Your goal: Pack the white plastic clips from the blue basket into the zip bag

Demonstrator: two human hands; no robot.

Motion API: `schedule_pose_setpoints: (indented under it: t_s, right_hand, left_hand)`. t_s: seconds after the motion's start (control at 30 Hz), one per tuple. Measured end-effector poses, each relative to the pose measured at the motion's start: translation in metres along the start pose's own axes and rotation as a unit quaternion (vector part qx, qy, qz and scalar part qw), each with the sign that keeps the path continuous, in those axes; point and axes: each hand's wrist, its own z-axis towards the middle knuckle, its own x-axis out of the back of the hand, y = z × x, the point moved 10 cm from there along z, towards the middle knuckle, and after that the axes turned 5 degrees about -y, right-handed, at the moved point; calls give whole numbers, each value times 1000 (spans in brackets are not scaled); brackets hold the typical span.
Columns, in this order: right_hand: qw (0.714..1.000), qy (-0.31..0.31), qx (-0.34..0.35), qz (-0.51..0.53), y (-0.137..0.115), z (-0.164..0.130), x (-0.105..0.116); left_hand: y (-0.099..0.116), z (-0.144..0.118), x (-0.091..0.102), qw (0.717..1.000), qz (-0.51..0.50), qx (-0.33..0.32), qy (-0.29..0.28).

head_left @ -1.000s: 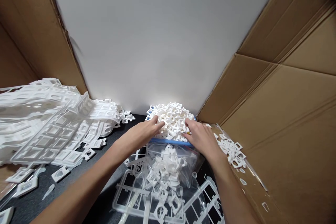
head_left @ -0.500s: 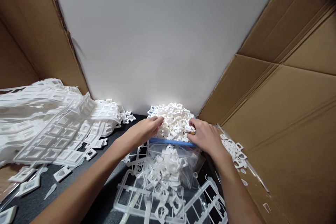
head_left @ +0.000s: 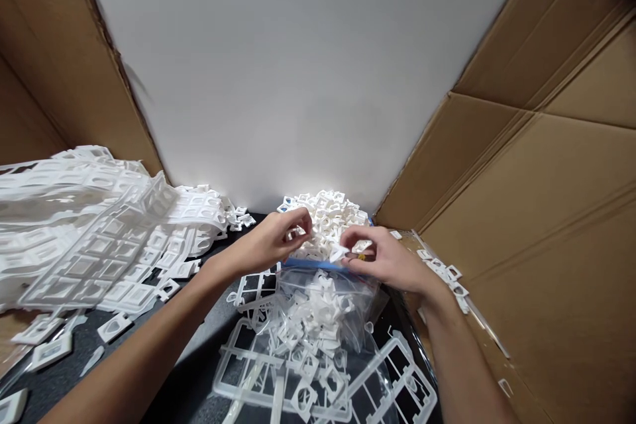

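Observation:
My right hand point(head_left: 377, 253) pinches a small white plastic piece point(head_left: 338, 252) between thumb and fingertips. Something small with a yellow part point(head_left: 365, 257) shows inside the same hand; its kind is unclear. My left hand point(head_left: 281, 237) is curled with thumb and finger drawn together, and whatever may be between them is hidden. Both hands hover over the near edge of a heap of small white frame-like pieces point(head_left: 325, 212). Just below them runs the blue zip edge point(head_left: 318, 265) of a clear plastic bag point(head_left: 365, 305), with white pieces showing in its lower part.
Stacked sheets of white moulded frames point(head_left: 99, 238) lie left on the dark table point(head_left: 199, 371). Empty white lattice frames point(head_left: 248, 361) are at the front. Loose white pieces point(head_left: 447, 278) lie along the right cardboard wall point(head_left: 536, 232). Another cardboard panel point(head_left: 44, 59) stands left.
My right hand has moved left and slightly nearer, lifting a white piece from the heap. My left hand's fingers have curled tighter and turned. The view has shifted slightly.

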Motion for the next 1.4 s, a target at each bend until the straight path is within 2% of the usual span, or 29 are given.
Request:
schedule_pose_setpoints:
  t_s: [0.1, 0.17, 0.43, 0.53, 0.63, 0.73, 0.97, 1.1, 1.23, 1.4]
  right_hand:
    - [989, -144, -3, 20, -1, -2, -29]
    - [984, -173, -16, 27, 1, -6, -34]
    - [998, -36, -33, 51, 11, 1, -7]
    - [998, 30, -10, 50, 10, 8, 0]
    - [996, 66, 22, 50, 7, 13, 0]
    - [993, 92, 49, 50, 1, 14, 2]
    - [981, 182, 64, 21, -1, 8, 15]
    - [958, 240, 139, -67, -15, -2, 16]
    - [926, 263, 237, -131, -36, -12, 11]
    - [920, 258, 268, -123, -43, -14, 9]
  left_hand:
    - [13, 0, -13, 997, -56, -19, -41]
    - [15, 0, -18, 994, -88, -24, -54]
    - [4, 4, -23, 986, -156, -31, -51]
    - [5, 6, -25, 985, -161, -36, -47]
    - [9, 7, -25, 984, -168, -41, -44]
    - [8, 8, -20, 984, -173, -33, -14]
    - [-8, 9, -17, 975, -215, 4, 45]
    - [-8, 8, -12, 970, -234, 8, 67]
    - [-2, 8, -4, 965, -245, 2, 95]
    - [-2, 9, -1, 961, -257, 2, 102]
